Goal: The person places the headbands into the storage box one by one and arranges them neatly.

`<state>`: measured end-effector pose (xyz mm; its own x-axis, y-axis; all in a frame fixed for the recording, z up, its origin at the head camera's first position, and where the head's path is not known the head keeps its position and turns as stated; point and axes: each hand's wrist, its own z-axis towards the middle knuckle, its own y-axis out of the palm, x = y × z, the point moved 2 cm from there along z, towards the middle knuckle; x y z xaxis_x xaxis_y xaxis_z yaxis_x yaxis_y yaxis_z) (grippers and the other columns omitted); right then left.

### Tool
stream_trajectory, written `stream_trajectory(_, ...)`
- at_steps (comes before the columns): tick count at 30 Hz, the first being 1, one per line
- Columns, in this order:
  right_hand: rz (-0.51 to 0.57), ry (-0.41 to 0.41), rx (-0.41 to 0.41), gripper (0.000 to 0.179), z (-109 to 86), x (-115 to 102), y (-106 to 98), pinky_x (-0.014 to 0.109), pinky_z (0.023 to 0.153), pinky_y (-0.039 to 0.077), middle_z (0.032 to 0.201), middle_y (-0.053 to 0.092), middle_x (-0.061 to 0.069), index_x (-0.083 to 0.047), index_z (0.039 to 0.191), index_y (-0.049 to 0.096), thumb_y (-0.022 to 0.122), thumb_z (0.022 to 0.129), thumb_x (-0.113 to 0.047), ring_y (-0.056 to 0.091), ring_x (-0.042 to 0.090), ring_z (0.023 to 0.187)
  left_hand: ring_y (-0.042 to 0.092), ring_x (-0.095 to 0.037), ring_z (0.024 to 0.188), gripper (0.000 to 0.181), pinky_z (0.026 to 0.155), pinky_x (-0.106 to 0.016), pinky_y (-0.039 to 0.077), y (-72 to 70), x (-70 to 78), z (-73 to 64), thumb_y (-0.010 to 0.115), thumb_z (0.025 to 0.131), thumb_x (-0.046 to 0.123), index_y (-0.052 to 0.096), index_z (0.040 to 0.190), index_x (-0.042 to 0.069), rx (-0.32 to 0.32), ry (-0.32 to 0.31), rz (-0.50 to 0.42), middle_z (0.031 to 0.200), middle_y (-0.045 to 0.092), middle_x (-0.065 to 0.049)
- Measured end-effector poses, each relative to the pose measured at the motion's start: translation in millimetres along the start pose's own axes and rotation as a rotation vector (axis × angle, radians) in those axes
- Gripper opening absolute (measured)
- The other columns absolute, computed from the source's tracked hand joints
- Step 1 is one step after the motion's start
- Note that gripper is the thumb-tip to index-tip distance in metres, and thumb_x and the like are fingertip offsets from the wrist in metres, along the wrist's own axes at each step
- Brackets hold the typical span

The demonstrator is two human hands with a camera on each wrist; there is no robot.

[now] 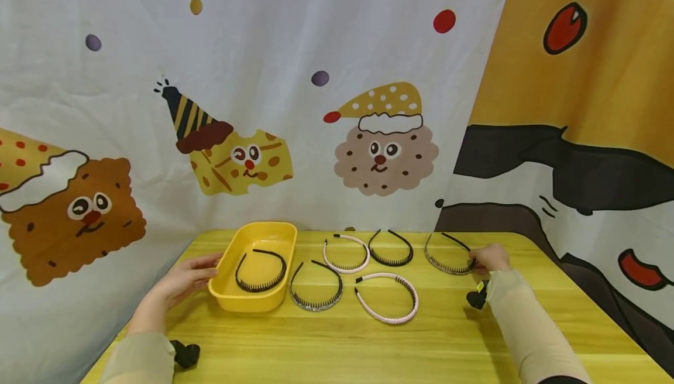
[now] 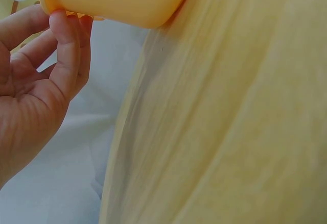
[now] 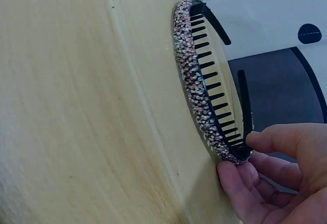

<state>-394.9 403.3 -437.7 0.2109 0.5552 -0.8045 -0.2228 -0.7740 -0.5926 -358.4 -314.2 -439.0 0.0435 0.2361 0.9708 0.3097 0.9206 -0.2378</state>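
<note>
On the left, my left hand (image 1: 181,283) holds the side rim of a yellow plastic tray (image 1: 253,303). In the left wrist view, its fingertips (image 2: 60,22) meet the rim from below. A black toothed headband (image 1: 261,286) lies inside the tray. At the far right of the table, my right hand (image 1: 491,257) pinches one end of a glittery headband (image 1: 447,267). Sequins cover this headband's outside and black comb teeth line its inside in the right wrist view, where thumb and fingers (image 3: 278,137) grip near one arm. It appears to rest on the table.
Between the hands lie another glittery headband (image 1: 316,307), a pink headband (image 1: 364,260), a black headband (image 1: 391,263) and a second pink headband (image 1: 414,305). They rest on a yellow wood-grain table (image 1: 295,349). A cartoon-printed curtain (image 1: 295,38) hangs behind it.
</note>
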Motion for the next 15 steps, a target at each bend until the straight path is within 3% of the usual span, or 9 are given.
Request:
stream_trajectory(4, 0.054, 0.036, 0.009, 0.03, 3.3, 2.4, -1.5, 0.035, 0.053, 0.056, 0.066, 0.064, 0.016, 0.019, 0.091, 0.064, 0.065, 0.08, -0.009, 0.066, 0.025, 0.054, 0.054, -0.023, 0.119, 0.064, 0.091, -0.031, 0.049, -0.3, 1.2, -1.0, 0.054, 0.1, 0.016, 0.023, 0.15, -0.007, 0.005, -0.003, -0.002, 0.151, 0.024, -0.033)
stream_trajectory(9, 0.129, 0.09, 0.023, 0.036, 4.6, 8.6, -4.0, 0.035, 0.056, 0.057, 0.073, 0.063, 0.016, 0.021, 0.101, 0.059, 0.065, 0.081, -0.009, 0.067, 0.024, 0.058, 0.057, -0.011, 0.111, 0.064, 0.089, -0.029, 0.05, -0.5, 1.7, 0.1, 0.055, 0.1, 0.015, 0.023, 0.15, -0.007, 0.008, -0.006, -0.012, 0.15, 0.025, -0.032)
stream_trajectory(15, 0.158, 0.073, 0.019, 0.042, 2.6, 6.7, -8.5, 0.037, 0.06, 0.058, 0.078, 0.061, 0.016, 0.023, 0.107, 0.054, 0.066, 0.082, -0.009, 0.067, 0.024, 0.061, 0.058, -0.01, 0.11, 0.064, 0.088, -0.029, 0.05, 1.3, 3.3, -1.7, 0.054, 0.1, 0.014, 0.021, 0.15, -0.01, -0.018, 0.015, -0.006, 0.151, 0.022, -0.034)
